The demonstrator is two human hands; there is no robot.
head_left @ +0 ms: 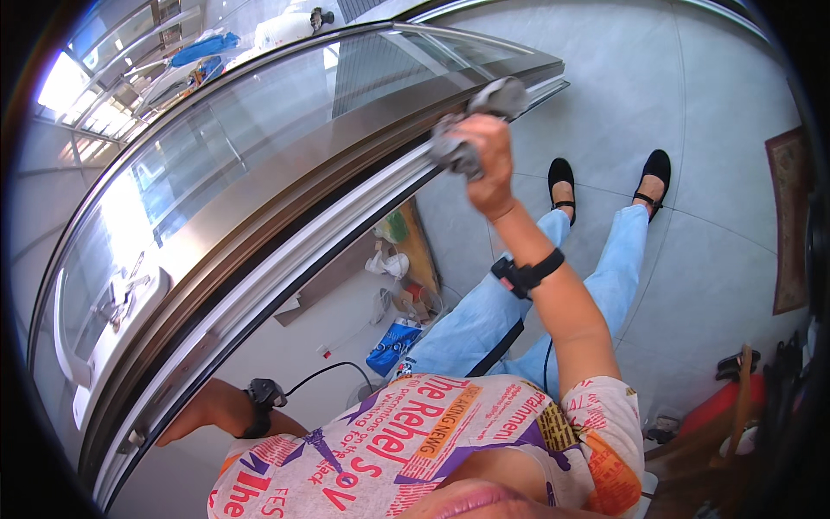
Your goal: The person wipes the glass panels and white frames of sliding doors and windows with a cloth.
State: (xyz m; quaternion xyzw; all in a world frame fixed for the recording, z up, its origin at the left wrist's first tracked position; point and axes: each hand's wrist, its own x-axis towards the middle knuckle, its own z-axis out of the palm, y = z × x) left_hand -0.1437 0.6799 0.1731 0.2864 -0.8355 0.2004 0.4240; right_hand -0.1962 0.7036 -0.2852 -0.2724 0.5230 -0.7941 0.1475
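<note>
A glass door with a brown and white metal frame runs slantwise from the lower left to the upper middle. My right hand is closed around a crumpled grey cloth, at the far end of the frame. Parts of the cloth stick out on both sides of my fist and look slightly blurred. At the lower left, my left hand is by the door's near edge, and its fingers are hidden. A white handle with keys beside it is on the door's outer face.
Below the frame, a blue packet, a white plastic bag and small items lie near my legs. My black shoes stand on grey floor tiles. A brown mat and a red object are at the right.
</note>
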